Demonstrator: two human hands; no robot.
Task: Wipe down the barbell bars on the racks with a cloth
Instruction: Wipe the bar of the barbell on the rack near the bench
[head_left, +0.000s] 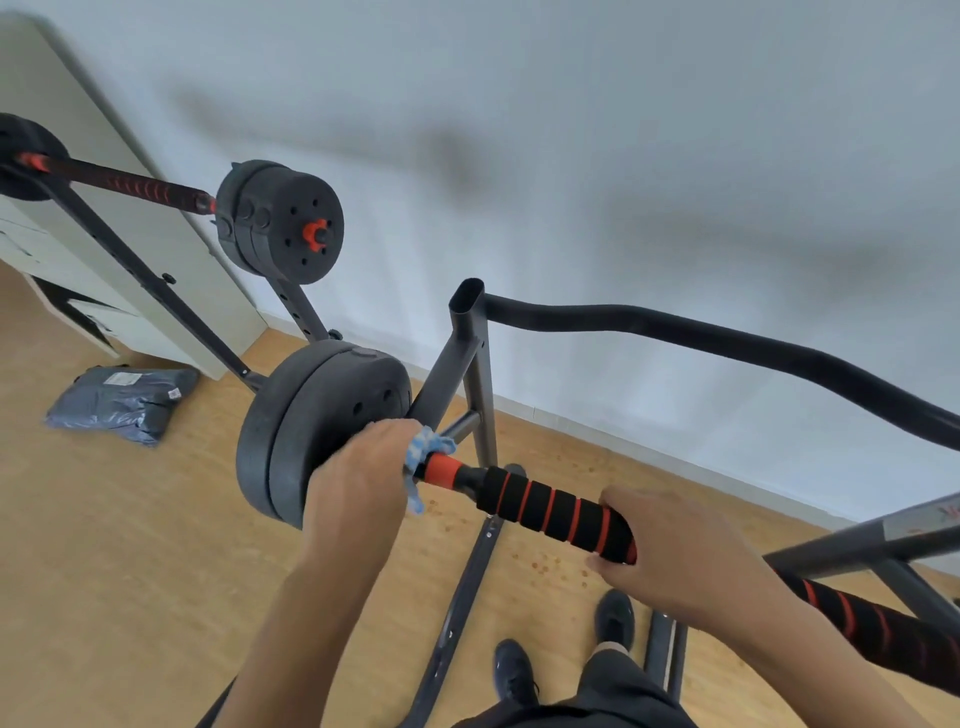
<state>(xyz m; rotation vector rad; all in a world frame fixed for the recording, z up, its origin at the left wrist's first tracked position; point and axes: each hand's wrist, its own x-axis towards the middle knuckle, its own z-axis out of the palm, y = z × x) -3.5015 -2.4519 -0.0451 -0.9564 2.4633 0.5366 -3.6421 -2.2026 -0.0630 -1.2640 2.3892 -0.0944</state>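
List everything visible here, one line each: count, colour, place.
near barbell: 1, black foam with orange stripes, centre
far barbell: 1, black and orange, upper left
weight plates: 3 stacks, black, on barbell ends
cloth: 1, blue-white, on near barbell by its plates
front rack: 1, dark grey, centre right
back rack: 1, dark grey, left
package: 1, grey, floor left
cabinet: 1, white, against wall, left
shoes: 2, dark, bottom
left hand: 1, grips cloth
right hand: 1, holds near barbell's foam
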